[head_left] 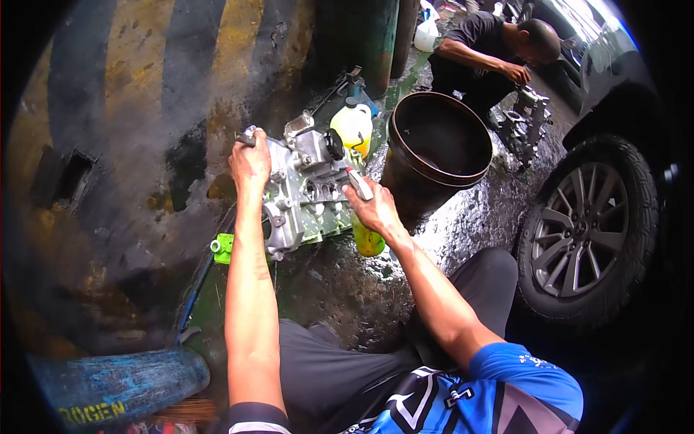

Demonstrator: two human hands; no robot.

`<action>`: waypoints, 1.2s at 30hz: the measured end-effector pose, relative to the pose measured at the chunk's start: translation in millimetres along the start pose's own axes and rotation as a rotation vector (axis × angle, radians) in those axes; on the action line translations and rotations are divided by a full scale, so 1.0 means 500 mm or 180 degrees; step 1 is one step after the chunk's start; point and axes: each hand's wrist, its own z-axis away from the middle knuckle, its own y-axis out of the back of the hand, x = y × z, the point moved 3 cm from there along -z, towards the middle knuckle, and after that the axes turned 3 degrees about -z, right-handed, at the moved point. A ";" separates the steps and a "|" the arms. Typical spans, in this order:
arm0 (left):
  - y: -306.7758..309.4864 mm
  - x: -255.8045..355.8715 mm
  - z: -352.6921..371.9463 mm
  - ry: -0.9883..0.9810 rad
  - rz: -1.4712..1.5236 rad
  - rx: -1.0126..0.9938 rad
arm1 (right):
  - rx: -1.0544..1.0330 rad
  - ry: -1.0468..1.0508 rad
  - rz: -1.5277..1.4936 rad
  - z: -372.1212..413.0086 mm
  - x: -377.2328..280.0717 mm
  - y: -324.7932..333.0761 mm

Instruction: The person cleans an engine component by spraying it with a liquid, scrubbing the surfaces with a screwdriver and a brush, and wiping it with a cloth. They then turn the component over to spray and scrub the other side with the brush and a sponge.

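A grey cast-metal engine part [289,210] with ports, bolt holes and a black round cap stands in front of me. My left hand [250,163] is closed over its upper left edge, and a small metal piece shows at the fingers. In my right hand [377,211] is a small grey-handled tool [359,185] with a red spot near its end, close to the part's right side. Its working tip cannot be made out. Just below that hand is a yellow-green bottle [369,240], partly covered.
A rusty open drum [441,173] stands right of the part, with a yellow jug [353,129] behind. Beyond, a person [481,58] bends over another metal part [526,123]. A car wheel [582,231] is at right, a blue cylinder [130,383] at lower left.
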 end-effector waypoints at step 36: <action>-0.009 0.002 -0.009 -0.0237 0.0059 -0.0037 | -0.0489 0.0439 -0.1075 0.012 -0.155 0.039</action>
